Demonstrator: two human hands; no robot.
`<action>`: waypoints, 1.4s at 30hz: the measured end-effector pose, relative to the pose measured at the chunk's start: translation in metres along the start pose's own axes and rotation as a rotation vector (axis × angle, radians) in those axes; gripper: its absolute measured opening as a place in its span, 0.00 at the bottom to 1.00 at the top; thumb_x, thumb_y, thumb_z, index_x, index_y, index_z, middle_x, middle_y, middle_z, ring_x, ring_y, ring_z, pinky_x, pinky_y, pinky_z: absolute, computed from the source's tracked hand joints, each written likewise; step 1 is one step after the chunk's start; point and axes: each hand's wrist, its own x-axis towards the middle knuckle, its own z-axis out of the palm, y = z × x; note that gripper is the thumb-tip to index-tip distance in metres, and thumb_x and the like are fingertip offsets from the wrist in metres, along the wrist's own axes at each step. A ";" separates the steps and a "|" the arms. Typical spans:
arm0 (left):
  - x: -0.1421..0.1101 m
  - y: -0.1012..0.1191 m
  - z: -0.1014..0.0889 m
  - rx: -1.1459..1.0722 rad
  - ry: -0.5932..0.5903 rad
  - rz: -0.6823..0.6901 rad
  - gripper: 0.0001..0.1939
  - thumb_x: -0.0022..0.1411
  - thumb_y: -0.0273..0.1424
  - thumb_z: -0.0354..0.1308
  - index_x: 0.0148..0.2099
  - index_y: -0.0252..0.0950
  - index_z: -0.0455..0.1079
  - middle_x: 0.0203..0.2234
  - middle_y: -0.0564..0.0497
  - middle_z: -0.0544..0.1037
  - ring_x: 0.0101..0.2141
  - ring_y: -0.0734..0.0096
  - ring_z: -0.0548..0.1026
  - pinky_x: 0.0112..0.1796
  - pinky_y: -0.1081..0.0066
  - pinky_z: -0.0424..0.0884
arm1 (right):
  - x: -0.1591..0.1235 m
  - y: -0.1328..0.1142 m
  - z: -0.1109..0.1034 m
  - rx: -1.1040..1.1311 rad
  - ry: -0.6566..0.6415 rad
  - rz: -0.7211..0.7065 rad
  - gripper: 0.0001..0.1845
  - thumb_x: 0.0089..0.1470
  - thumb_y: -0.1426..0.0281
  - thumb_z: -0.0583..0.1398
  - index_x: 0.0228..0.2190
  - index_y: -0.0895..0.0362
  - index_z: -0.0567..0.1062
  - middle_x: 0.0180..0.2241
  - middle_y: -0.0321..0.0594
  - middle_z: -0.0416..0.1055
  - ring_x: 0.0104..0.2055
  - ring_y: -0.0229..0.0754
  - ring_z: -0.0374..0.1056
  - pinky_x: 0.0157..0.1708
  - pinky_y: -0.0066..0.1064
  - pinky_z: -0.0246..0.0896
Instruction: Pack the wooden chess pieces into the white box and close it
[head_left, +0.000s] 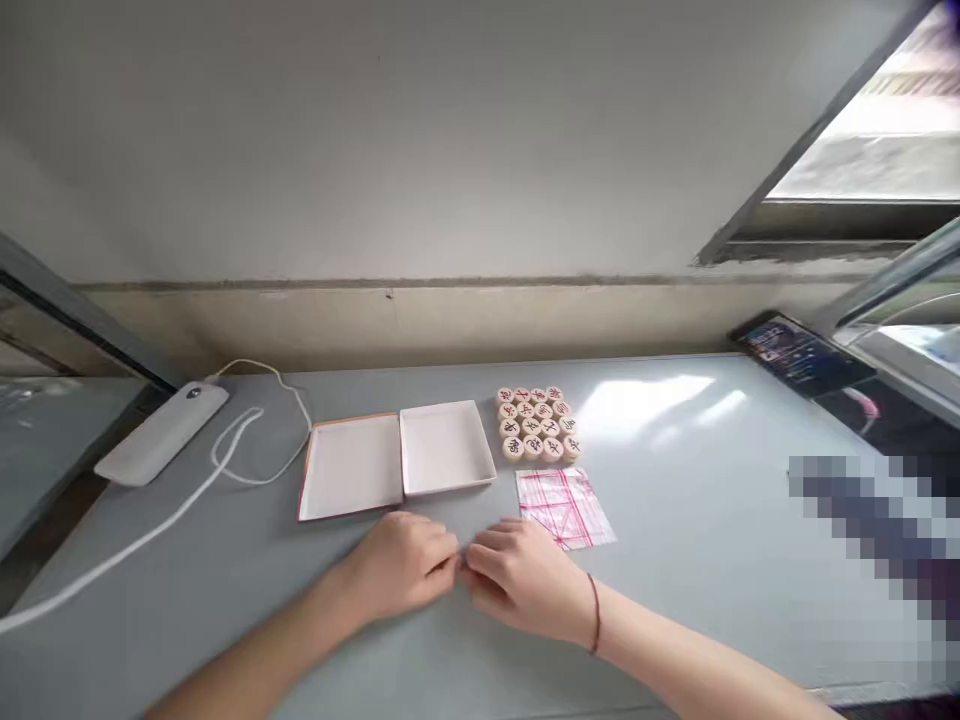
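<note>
My left hand [405, 565] rests on the table just in front of the box halves, its fingers curled closed. Close beside it is my right hand [521, 580], also curled into a loose fist, with a thin dark cord round the wrist. Nothing shows in either hand. Beyond them lie two shallow white box halves, the left tray [352, 465] with a red-orange edge and the right tray [446, 447]. Several round wooden Chinese chess pieces [536, 425] stand in a square block, red and black characters up. A folded board sheet [566, 508] with pink-red lines lies near my right hand.
A white power strip [161, 435] sits at the left edge, with a white cable [172, 520] running across the table [675, 590]. At the back right a dark phone [799, 352] leans near the window frame. A wall stands behind the table. A pixelated patch covers the right side.
</note>
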 end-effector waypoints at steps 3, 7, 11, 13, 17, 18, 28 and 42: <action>-0.002 0.001 -0.002 -0.023 -0.004 0.007 0.11 0.60 0.26 0.52 0.25 0.37 0.59 0.20 0.56 0.70 0.22 0.74 0.66 0.25 0.70 0.52 | 0.001 0.000 -0.001 0.011 -0.026 0.006 0.12 0.53 0.73 0.53 0.19 0.56 0.61 0.17 0.32 0.64 0.19 0.33 0.49 0.23 0.31 0.39; -0.003 0.000 -0.003 -0.040 0.015 0.008 0.12 0.61 0.25 0.51 0.25 0.37 0.58 0.19 0.56 0.69 0.22 0.74 0.65 0.25 0.70 0.52 | 0.001 0.000 -0.003 0.025 -0.027 0.016 0.14 0.55 0.72 0.52 0.19 0.56 0.61 0.17 0.32 0.63 0.19 0.33 0.48 0.23 0.30 0.39; -0.003 -0.001 -0.001 -0.045 0.035 0.005 0.11 0.60 0.25 0.50 0.25 0.37 0.58 0.19 0.56 0.68 0.21 0.74 0.64 0.24 0.70 0.51 | 0.002 0.000 -0.004 0.038 -0.007 0.018 0.14 0.54 0.73 0.52 0.18 0.56 0.60 0.16 0.31 0.61 0.18 0.33 0.46 0.23 0.29 0.39; -0.004 -0.002 -0.001 -0.051 0.036 0.010 0.11 0.61 0.25 0.50 0.25 0.37 0.58 0.19 0.57 0.68 0.21 0.75 0.64 0.24 0.71 0.51 | 0.002 0.000 -0.003 0.042 -0.005 0.021 0.14 0.54 0.73 0.52 0.18 0.56 0.60 0.16 0.31 0.60 0.18 0.33 0.45 0.23 0.29 0.39; -0.005 -0.001 -0.002 -0.059 0.024 0.010 0.12 0.61 0.25 0.49 0.25 0.37 0.58 0.19 0.56 0.67 0.22 0.74 0.64 0.24 0.71 0.51 | 0.003 -0.002 -0.002 0.050 -0.008 0.027 0.14 0.54 0.73 0.51 0.18 0.56 0.59 0.16 0.31 0.60 0.18 0.33 0.46 0.23 0.29 0.39; -0.005 -0.002 -0.002 -0.060 0.019 0.008 0.12 0.61 0.25 0.49 0.24 0.37 0.58 0.19 0.56 0.67 0.22 0.74 0.64 0.25 0.71 0.51 | 0.003 -0.002 -0.002 0.056 -0.009 0.028 0.14 0.54 0.73 0.51 0.18 0.56 0.60 0.16 0.32 0.60 0.18 0.33 0.47 0.23 0.29 0.39; -0.004 -0.004 -0.004 -0.066 -0.013 0.022 0.14 0.65 0.29 0.49 0.25 0.37 0.59 0.19 0.56 0.66 0.22 0.74 0.64 0.25 0.71 0.53 | -0.015 0.059 -0.086 0.105 -0.085 0.380 0.15 0.56 0.68 0.52 0.21 0.56 0.71 0.16 0.31 0.58 0.18 0.32 0.50 0.22 0.25 0.46; -0.006 0.000 -0.003 -0.046 0.032 0.033 0.14 0.65 0.30 0.49 0.25 0.37 0.61 0.19 0.56 0.66 0.21 0.75 0.63 0.25 0.71 0.52 | -0.012 0.059 -0.075 -0.128 -0.358 0.679 0.12 0.54 0.71 0.52 0.37 0.54 0.73 0.20 0.34 0.68 0.22 0.39 0.63 0.22 0.26 0.47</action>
